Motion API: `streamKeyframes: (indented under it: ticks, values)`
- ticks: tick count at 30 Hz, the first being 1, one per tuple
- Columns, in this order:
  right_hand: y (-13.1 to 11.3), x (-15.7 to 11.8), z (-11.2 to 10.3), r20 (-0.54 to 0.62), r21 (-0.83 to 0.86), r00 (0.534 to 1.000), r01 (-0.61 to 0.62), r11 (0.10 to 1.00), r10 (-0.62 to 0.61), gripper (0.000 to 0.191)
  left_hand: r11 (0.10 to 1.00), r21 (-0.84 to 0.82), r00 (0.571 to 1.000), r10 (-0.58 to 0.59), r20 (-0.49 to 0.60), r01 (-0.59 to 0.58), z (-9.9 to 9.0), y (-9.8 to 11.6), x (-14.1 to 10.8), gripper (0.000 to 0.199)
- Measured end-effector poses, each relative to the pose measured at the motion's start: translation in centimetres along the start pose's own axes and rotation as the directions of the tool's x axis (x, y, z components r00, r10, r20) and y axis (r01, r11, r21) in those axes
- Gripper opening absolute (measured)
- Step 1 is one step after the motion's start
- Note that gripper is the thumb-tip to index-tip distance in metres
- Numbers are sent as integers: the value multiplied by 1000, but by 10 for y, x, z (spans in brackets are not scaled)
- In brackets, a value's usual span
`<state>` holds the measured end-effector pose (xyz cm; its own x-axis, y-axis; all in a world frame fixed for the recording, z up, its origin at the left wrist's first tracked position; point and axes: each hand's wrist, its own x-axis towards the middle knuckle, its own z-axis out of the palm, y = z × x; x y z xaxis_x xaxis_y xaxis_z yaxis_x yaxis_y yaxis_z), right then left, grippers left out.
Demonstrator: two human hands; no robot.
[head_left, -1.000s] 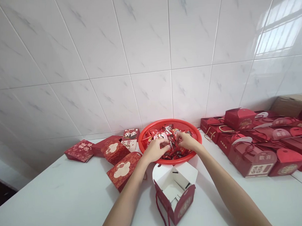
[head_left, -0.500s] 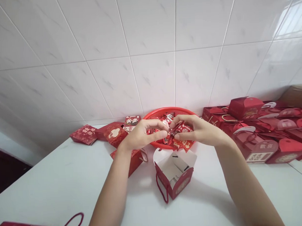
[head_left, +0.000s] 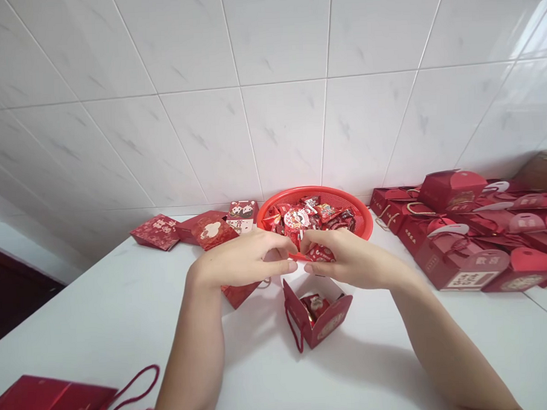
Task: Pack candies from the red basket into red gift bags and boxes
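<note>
A small red gift box (head_left: 329,324) with a dark red cord handle stands unlidded on the white table, with wrapped sweets (head_left: 315,305) inside. My left hand (head_left: 253,257) reaches over the back left of the box, thumb and fingers curled nearly together; whatever they hold is hidden. Opposite it, my right hand (head_left: 348,257) has its fingers closed around a red patterned sweet packet (head_left: 321,253), partly hidden by the hand. Both sets of fingertips almost meet above the box's back edge. Just behind them is a red plastic basket (head_left: 367,225) of wrapped sweets (head_left: 297,218).
Many red gift boxes (head_left: 468,251) are stacked at the right by the tiled wall (head_left: 283,132). Several red boxes (head_left: 155,232) lie left of the basket. A red box with a cord (head_left: 50,402) sits at the front left of the table (head_left: 137,313).
Both hands have come down and nearer from the basket to the box's back edge. Sweets now lie in the box, which was empty before. The camera view has shifted slightly.
</note>
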<state>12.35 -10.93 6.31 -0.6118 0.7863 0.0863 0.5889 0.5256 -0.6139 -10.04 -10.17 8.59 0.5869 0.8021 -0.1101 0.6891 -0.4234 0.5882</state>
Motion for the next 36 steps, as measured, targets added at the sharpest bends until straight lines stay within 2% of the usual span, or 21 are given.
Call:
streamKeyframes:
  ticks: [7,11,14,16,18,22,27,29,33,36]
  values:
    - [-2,-2,3,23,-109,1000,-15,994,18,13,999,0,998,-51,32,51,7,-2,7,23]
    - [3,-6,-3,-80,-173,997,-23,985,9,17,994,39,994,-101,35,99,13,-3,12,19]
    - [9,-10,-8,-103,-275,984,-169,947,145,18,991,94,994,-99,51,94,15,-4,15,24]
    - [11,-12,-9,-70,-375,958,-285,882,280,18,985,137,991,-110,70,100,14,-5,16,34]
    - [12,-12,-9,-28,-450,933,-333,829,359,21,976,175,987,-142,80,126,13,-6,16,48]
    - [10,-11,-3,15,-489,939,-293,822,344,30,968,200,976,-176,128,148,13,-7,15,62]
    - [7,-14,3,55,-504,942,-260,823,331,38,992,123,987,-60,150,41,15,-6,13,61]
    - [5,-16,5,76,-498,944,-243,833,321,40,991,128,988,-47,150,28,16,-5,10,64]
    - [-4,-26,6,104,-476,965,-165,864,242,30,991,133,979,-2,206,-26,13,1,4,71]
    - [-12,-33,7,144,-457,982,-43,889,122,21,987,146,955,15,296,-60,12,10,2,63]
